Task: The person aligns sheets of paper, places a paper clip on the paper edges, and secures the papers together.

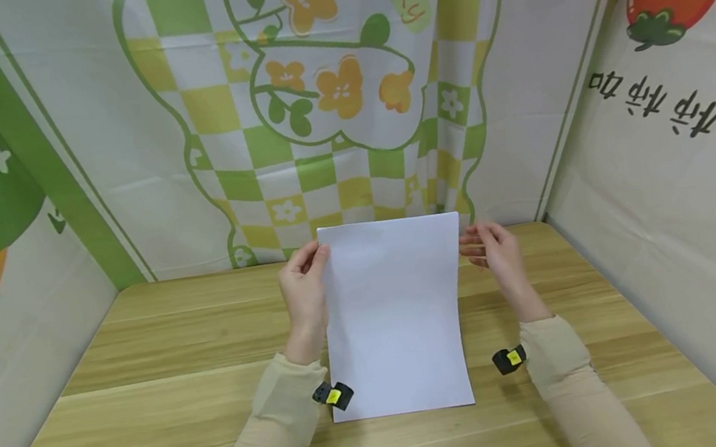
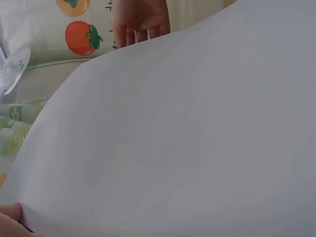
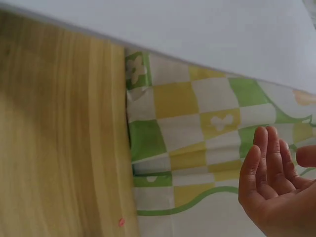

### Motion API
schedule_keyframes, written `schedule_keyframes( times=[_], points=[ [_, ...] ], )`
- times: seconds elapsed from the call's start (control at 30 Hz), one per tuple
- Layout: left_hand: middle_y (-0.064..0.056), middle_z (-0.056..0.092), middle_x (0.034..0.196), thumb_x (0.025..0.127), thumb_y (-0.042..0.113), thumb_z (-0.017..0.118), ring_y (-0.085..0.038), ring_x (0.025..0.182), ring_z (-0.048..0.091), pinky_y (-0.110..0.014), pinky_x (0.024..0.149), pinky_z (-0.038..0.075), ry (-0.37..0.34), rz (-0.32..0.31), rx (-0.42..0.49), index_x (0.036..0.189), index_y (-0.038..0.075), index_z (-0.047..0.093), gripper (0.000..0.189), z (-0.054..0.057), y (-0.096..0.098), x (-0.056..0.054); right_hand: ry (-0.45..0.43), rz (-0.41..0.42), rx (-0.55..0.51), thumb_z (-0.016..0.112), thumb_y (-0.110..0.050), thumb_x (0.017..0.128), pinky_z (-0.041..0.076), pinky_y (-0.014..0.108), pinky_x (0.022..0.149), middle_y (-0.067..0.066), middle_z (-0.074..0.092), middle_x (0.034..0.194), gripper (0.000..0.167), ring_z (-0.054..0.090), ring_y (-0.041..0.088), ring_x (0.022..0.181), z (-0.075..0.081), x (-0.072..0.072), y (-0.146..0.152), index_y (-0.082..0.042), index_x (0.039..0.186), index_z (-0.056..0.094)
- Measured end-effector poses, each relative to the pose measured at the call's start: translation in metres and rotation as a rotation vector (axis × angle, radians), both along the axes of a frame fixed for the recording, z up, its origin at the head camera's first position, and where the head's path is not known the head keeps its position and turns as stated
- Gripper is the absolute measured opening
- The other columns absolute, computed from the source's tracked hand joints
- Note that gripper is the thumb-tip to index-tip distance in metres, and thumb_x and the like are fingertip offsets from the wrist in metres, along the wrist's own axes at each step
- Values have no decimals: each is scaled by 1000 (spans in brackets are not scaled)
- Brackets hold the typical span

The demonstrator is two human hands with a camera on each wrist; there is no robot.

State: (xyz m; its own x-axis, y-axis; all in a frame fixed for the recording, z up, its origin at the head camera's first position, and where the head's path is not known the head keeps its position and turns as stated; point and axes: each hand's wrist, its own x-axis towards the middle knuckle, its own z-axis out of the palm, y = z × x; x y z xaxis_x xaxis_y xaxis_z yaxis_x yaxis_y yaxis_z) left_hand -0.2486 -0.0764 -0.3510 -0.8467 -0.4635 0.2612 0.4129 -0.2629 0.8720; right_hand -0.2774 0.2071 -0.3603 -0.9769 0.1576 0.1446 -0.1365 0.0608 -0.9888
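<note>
Left hand (image 1: 304, 286) pinches the paper's (image 1: 399, 315) far corner, likely keeping that end off the worktop (image 1: 179, 350); right hand (image 1: 500, 254), fingers (image 3: 274, 165) loosely curved, empty, near the opposite edge.

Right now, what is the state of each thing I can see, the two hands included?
Paper: raised, slightly curved, facing side blank.
Left hand: pinching the paper near its upper left corner.
Right hand: open, holding nothing.
Printed cloth: hanging, lightly creased.
</note>
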Motion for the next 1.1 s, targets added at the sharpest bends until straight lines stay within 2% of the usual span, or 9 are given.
schedule_keyframes(
  times=[0.1, 0.2, 0.3, 0.4, 0.5, 0.77, 0.87, 1.0, 1.1],
  points=[
    [-3, 64, 83, 83, -3, 68, -4, 74, 58, -14, 68, 48, -7, 12, 2, 101, -16, 65, 22, 0, 0, 0, -28, 1, 51, 39, -27, 103, 53, 19, 64, -10, 68, 83, 38, 67, 4, 72, -6, -2, 3, 5, 118, 53],
    [-4, 64, 83, 83, -3, 69, -4, 75, 58, -14, 68, 48, -12, 17, 5, 101, -16, 65, 23, 0, -1, 1, -58, -2, 95, 38, -27, 103, 54, 20, 67, 4, 71, 95, 39, 67, 3, 73, -12, -4, 6, 6, 120, 52],
    [-3, 63, 83, 83, -2, 69, -4, 75, 58, -14, 69, 48, -14, 14, 9, 101, -15, 65, 23, -1, -1, 1, -79, -7, 131, 38, -27, 103, 54, 20, 69, 20, 66, 111, 41, 66, 3, 73, -19, -7, 9, 6, 123, 51],
    [1, 62, 81, 83, -3, 68, -4, 75, 57, -13, 68, 48, -6, 18, 12, 101, -16, 65, 22, -1, 0, 2, -91, -10, 147, 38, -28, 103, 53, 18, 68, 25, 62, 118, 42, 66, 2, 73, -25, -10, 12, 6, 124, 49],
    [3, 61, 79, 82, -4, 69, -4, 74, 57, -14, 68, 48, 2, 23, 24, 100, -17, 65, 22, -2, 0, 1, -94, -15, 152, 38, -30, 103, 53, 19, 69, 22, 64, 117, 43, 66, 1, 73, -30, -12, 16, 6, 125, 49],
    [-2, 65, 84, 82, -5, 68, -5, 75, 58, -14, 69, 48, 2, 21, 31, 100, -16, 65, 22, -3, -1, 2, -106, -39, 165, 38, -29, 103, 53, 17, 67, 22, 65, 114, 44, 65, -1, 70, -39, -16, 23, 7, 125, 50],
    [0, 63, 82, 82, -5, 68, -6, 75, 58, -14, 69, 48, 35, 19, 32, 98, -16, 65, 20, -4, -1, 2, -114, -42, 159, 39, -28, 103, 52, 17, 66, 18, 67, 109, 42, 64, -1, 69, -41, -17, 25, 7, 124, 50],
    [2, 63, 78, 81, -2, 70, -7, 74, 58, -14, 68, 48, 118, 11, 46, 91, -11, 69, 13, -5, -1, 5, -137, -46, 162, 40, -27, 102, 52, 17, 64, 7, 70, 100, 40, 64, -1, 69, -43, -20, 27, 6, 123, 50],
    [3, 63, 78, 81, -2, 70, -6, 74, 58, -14, 68, 48, 132, 14, 46, 90, -9, 70, 11, -4, -1, 6, -159, -53, 161, 42, -26, 102, 51, 16, 62, 2, 69, 95, 39, 65, 1, 70, -45, -22, 28, 6, 124, 50]
  ],
)
